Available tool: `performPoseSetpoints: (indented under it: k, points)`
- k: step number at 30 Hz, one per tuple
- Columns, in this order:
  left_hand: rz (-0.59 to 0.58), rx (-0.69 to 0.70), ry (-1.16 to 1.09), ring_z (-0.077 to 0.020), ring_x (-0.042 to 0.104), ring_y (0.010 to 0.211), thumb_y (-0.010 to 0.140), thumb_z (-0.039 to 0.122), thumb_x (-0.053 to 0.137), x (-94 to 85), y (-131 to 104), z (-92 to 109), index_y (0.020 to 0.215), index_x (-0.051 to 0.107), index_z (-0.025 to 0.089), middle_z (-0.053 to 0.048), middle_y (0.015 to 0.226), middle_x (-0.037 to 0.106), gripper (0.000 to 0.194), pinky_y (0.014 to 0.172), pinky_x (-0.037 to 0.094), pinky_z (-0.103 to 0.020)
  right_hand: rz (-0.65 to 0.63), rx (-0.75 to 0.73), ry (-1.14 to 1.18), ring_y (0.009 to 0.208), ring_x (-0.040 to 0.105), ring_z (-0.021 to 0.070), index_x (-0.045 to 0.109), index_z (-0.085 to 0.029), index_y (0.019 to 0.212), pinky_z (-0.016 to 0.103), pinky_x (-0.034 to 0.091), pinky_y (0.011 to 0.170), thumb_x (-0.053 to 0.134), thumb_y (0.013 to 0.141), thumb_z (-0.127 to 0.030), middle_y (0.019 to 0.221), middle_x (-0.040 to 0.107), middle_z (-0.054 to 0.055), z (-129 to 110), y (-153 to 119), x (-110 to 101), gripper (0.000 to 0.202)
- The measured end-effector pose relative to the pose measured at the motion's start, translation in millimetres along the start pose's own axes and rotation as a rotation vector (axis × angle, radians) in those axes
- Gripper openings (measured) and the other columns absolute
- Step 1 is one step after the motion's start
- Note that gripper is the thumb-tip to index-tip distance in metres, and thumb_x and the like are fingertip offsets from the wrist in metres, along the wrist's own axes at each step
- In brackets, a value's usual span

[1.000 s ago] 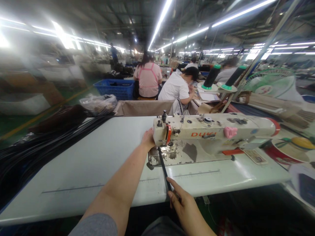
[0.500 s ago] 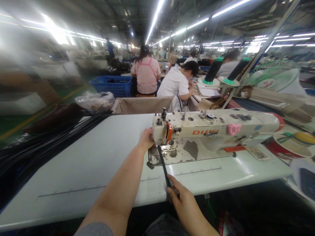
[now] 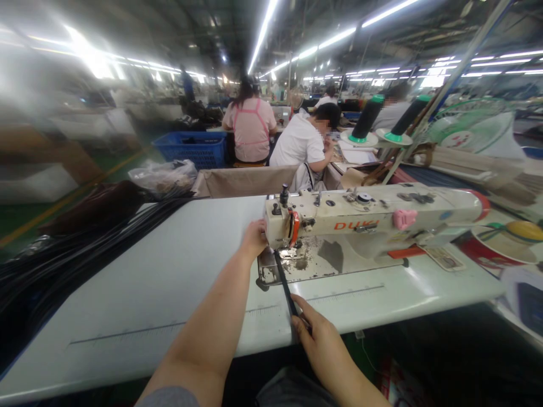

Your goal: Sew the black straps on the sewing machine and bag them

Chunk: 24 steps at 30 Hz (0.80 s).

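A narrow black strip [image 3: 285, 281] runs from under the needle area of a sewing machine [image 3: 339, 220] toward me, over the table's front edge. Thumb and fingers of my right hand [image 3: 314, 328] pinch the strip near that edge. My left hand [image 3: 255, 238] is at the left end of the machine head, behind the needle area. Its fingertips are hidden by the machine, so I cannot see what they touch or hold.
Long black strips [image 3: 106, 243] lie in a bundle along the table's left side. Two black thread cones [image 3: 368, 118] stand behind the machine. A red and white bowl [image 3: 498, 246] is at the right. Two people sit ahead, near a blue crate [image 3: 190, 150].
The view has shifted slightly. Both hands keep nearly the same places on the strip and by the machine head; no grip has visibly changed.
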<state>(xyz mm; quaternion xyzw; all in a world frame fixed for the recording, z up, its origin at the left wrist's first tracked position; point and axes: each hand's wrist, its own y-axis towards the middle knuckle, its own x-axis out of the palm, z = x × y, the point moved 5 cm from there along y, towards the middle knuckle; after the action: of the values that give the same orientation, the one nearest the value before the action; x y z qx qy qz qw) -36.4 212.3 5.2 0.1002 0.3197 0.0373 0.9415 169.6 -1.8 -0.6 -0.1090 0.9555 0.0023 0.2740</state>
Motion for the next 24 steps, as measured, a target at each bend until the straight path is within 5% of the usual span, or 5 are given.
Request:
performPoseSetpoints:
  k: [8,15,20,24]
  points:
    - [0.197,-0.178,-0.184,-0.0248,0.065,0.109,0.077,0.026,0.070,-13.9,-6,-17,0.081,0.073,0.018,-0.008,0.106,0.076,0.010,0.096,0.047,-0.033,0.137,-0.089,-0.087,0.106,0.066,0.0244,0.066,-0.021,0.130,0.041,0.054,0.102,0.053,0.092,-0.025,0.116,0.064,0.011,-9,-4,-16,0.040]
    - [0.352,-0.306,-0.542,-0.0189,0.063,0.082,0.080,0.045,0.062,-24.8,-38,-25,0.078,0.063,0.017,-0.001,0.074,0.066,0.028,0.078,0.052,-0.029,0.223,-0.158,-0.004,0.105,0.062,0.0247,0.069,-0.018,0.112,0.039,0.053,0.098,0.056,0.096,-0.033,0.114,0.059,0.013,-16,-3,-21,0.026]
    - [0.410,-0.319,-0.749,-0.0188,0.069,0.088,0.074,0.047,0.073,-36.3,-78,-34,0.085,0.062,0.018,-0.002,0.081,0.067,0.033,0.089,0.057,-0.036,0.137,-0.185,0.127,0.098,0.061,0.0239,0.068,-0.020,0.095,0.038,0.051,0.092,0.055,0.098,-0.046,0.102,0.062,0.010,-28,3,-8,0.029]
    - [0.441,-0.316,-0.829,-0.0207,0.072,0.091,0.073,0.046,0.079,-47.5,-109,-33,0.088,0.063,0.017,-0.005,0.084,0.070,0.036,0.096,0.059,-0.042,-0.102,0.017,0.370,0.071,0.056,0.0174,0.064,-0.021,0.094,0.030,0.047,0.066,0.052,0.094,-0.068,0.081,0.062,0.003,-28,15,20,0.049]
